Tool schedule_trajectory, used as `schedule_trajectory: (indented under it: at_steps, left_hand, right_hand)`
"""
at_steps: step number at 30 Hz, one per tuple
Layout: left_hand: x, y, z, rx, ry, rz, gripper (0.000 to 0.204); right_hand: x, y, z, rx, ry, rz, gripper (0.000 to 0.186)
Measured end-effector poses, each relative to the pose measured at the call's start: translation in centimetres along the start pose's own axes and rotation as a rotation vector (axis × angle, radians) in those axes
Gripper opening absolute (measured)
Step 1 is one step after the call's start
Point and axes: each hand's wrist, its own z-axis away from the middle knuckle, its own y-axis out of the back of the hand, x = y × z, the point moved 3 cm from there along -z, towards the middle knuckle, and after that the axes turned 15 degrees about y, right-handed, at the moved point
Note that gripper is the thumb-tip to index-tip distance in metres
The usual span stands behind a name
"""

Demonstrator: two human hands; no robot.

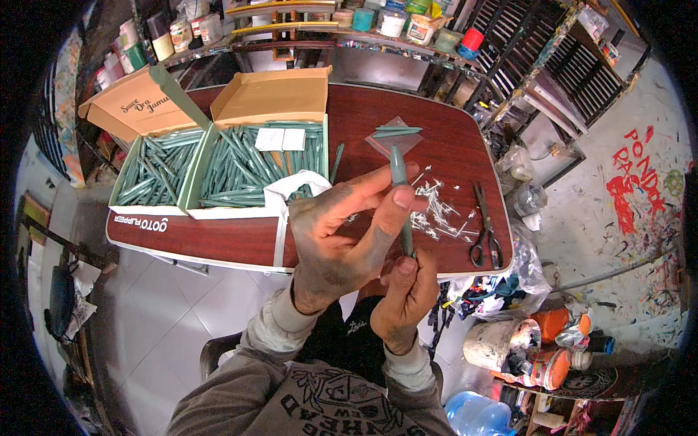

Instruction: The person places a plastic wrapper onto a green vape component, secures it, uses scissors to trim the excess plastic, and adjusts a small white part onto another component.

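A slim grey-green pen [398, 166] stands nearly upright in front of me, held in both hands. My left hand [338, 231] pinches its upper part between thumb and fingers. Lower down, my right hand [407, 294] is closed on the pen's bottom end. Just beyond the pen's tip, a small clear plastic bag [385, 147] lies on the table with a few similar pens [398, 131] on it or in it; I cannot tell which. Small white plastic pieces [436, 211] are scattered right of my left hand. Another pen [337, 163] lies beside the boxes.
Two open cardboard boxes [190, 171] full of such pens stand on the red-brown table [451, 138]. White paper [298, 185] hangs over the right box's corner. Black scissors [486, 225] lie near the right edge. Paint pots [392, 23] line a shelf behind; buckets [502, 341] stand right.
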Motion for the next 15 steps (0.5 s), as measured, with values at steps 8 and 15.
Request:
schedule_trajectory:
  at_steps: [8, 15]
  left_hand:
    - [-0.8, 1.0, 0.1, -0.006, -0.076, -0.023, 0.027]
    - [-1.6, 1.0, -0.4, 0.050, -0.120, 0.046, 0.020]
  right_hand:
    - [0.4, 0.7, 0.0, -0.017, 0.321, 0.320, 0.023]
    - [1.1, 1.3, 0.0, -0.113, 0.556, 0.524, 0.029]
